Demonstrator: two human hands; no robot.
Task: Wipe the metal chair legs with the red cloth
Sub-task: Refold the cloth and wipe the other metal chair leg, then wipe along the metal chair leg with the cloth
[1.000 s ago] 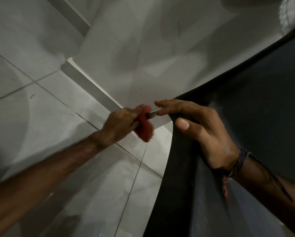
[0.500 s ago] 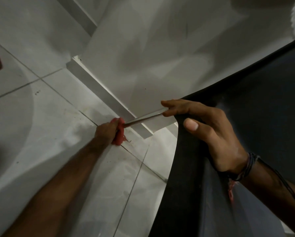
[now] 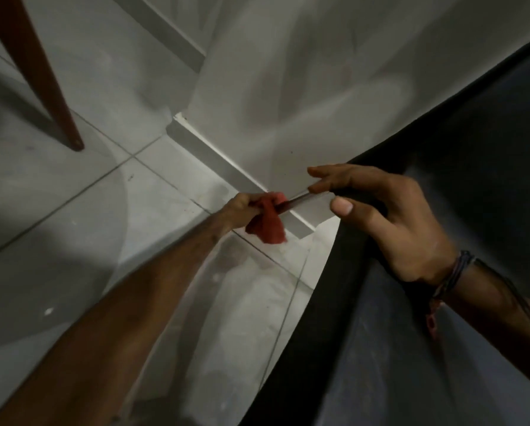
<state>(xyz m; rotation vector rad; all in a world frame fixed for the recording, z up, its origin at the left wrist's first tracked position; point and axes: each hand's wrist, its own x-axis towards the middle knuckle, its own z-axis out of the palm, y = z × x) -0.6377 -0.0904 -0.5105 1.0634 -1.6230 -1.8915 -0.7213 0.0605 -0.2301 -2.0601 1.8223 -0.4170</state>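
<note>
A thin metal chair leg (image 3: pixel 297 200) slants down from under the black chair seat (image 3: pixel 426 302) toward the tiled floor. My left hand (image 3: pixel 242 209) is closed around the red cloth (image 3: pixel 266 224), which wraps the leg partway down; a loose flap of cloth hangs below the fist. My right hand (image 3: pixel 380 219) grips the seat's front edge, thumb on top and fingers curled under it beside the top of the leg. Only a short bare stretch of leg shows between the two hands. The leg's lower end is hidden by cloth and hand.
White wall and a skirting board (image 3: pixel 227 170) meet at an outer corner just behind the leg. A brown wooden furniture leg (image 3: pixel 51 96) stands on the grey floor tiles (image 3: pixel 73 226) at upper left.
My left hand with the red cloth slid down the leg, then came back up toward my right hand. The view shifted, bringing the brown wooden leg into sight. My right hand kept its grip.
</note>
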